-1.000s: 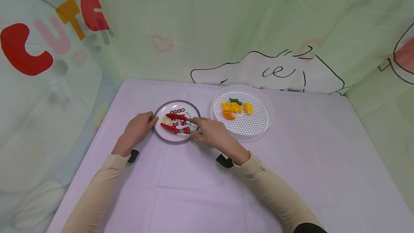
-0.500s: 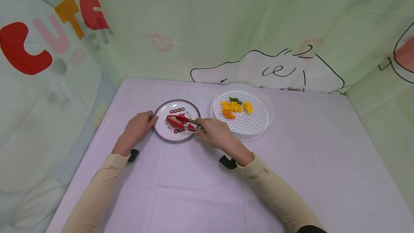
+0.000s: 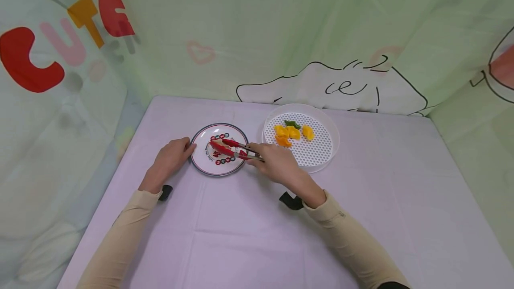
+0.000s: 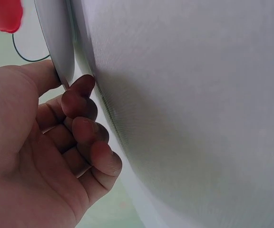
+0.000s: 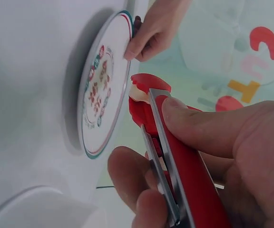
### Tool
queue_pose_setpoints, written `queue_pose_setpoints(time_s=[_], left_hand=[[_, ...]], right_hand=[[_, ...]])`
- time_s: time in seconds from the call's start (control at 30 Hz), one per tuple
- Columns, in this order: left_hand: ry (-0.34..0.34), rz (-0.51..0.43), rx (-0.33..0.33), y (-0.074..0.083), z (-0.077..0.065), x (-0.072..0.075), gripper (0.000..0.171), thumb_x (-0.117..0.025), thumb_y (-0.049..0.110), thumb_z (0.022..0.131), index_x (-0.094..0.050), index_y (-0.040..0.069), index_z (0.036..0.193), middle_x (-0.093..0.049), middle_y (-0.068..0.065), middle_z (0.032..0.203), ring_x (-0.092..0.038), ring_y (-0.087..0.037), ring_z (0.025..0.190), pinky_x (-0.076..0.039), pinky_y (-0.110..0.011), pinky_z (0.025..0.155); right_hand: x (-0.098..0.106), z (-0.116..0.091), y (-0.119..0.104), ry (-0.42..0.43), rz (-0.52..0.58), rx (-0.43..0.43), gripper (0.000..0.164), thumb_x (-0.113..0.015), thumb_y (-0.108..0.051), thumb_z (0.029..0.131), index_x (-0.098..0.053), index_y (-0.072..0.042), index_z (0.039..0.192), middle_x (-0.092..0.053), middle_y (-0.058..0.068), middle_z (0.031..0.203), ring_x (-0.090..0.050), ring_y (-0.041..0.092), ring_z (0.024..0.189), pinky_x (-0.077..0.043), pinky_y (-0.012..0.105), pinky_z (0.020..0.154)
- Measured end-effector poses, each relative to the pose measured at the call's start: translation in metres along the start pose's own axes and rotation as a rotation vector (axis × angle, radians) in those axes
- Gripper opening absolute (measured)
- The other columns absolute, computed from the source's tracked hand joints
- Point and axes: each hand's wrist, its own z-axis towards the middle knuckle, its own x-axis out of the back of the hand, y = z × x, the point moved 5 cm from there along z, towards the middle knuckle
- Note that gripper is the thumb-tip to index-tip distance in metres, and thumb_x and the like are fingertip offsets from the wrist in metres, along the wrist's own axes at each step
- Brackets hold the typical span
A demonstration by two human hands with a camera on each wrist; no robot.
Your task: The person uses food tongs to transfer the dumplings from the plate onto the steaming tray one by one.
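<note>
My left hand [image 3: 170, 159] pinches the left rim of a white plate [image 3: 198, 163], thumb on top and curled fingers below, as the left wrist view shows. In my right hand [image 3: 277, 162] I grip red-tipped metal tongs [image 5: 184, 161], thumb on one arm and fingers round the other. Between the red tips sits a small cream-coloured piece [image 5: 139, 93], perhaps a dumpling, mostly covered by them. The tips hang over the printed middle of the plate, apart from it in the right wrist view.
Right of the plate stands a round white perforated tray [image 3: 317, 153] with a raised rim. Several yellow pieces [image 3: 294, 133], an orange piece [image 3: 283, 141] and a green piece [image 3: 292, 124] lie on it. A printed cloth backdrop [image 3: 192, 21] rises behind the table.
The tongs have closed on the cream-coloured piece, lifted it off the plate and moved right with my right hand. My left hand stays at the plate's rim.
</note>
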Motion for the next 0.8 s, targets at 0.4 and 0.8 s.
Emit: queue_pose_setpoints(time_s=[0.4,0.8], left_hand=[[-0.003,0.005,0.008,0.000,0.000,-0.001,0.029,-0.047,0.034,0.095,-0.051,0.007,0.083,-0.052,-0.005,0.067,-0.046,-0.017,0.060,-0.035,-0.028,0.052],[-0.006,0.001,0.007,0.002,-0.001,-0.001,0.028,-0.048,0.033,0.095,-0.052,0.007,0.084,-0.051,-0.005,0.067,-0.046,-0.017,0.060,-0.035,-0.028,0.052]], right_hand=[[0.019,-0.014,0.016,0.086,0.011,0.004,0.045,-0.061,-0.041,0.085,-0.056,-0.020,0.124,-0.067,-0.002,0.095,-0.054,0.014,0.072,-0.041,0.025,0.055],[0.039,-0.037,0.037,0.138,0.005,-0.029,0.049,-0.064,-0.042,0.082,-0.056,-0.019,0.125,-0.067,0.000,0.106,-0.055,0.016,0.080,-0.043,0.028,0.062]])
